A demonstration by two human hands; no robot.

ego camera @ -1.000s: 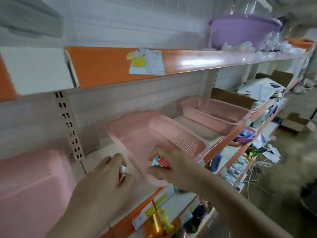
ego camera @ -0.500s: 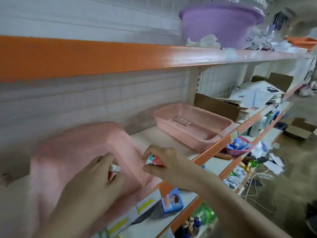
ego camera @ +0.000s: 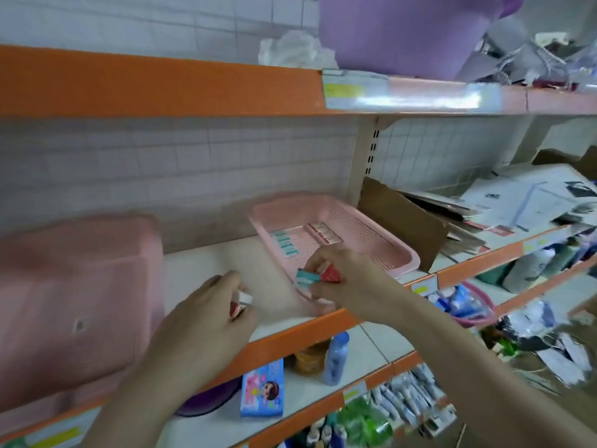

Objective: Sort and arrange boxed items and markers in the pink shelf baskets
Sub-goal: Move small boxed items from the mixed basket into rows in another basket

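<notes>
A pink mesh basket sits on the middle shelf. Inside it lie a row of teal boxes and a row of red boxes. My right hand hovers over the basket's near left corner and pinches small teal and red boxes. My left hand is to the left above the bare shelf and grips a small red and white box. A second pink basket fills the far left, blurred.
An orange shelf edge runs overhead with a purple basin on it. Cardboard and papers are piled right of the basket. The lower shelf holds a blue box, bottles and a purple dish.
The view has swung right, so the basket holding boxes now lies under my right hand and the other basket has slid left. Both hands still hold their small boxes.
</notes>
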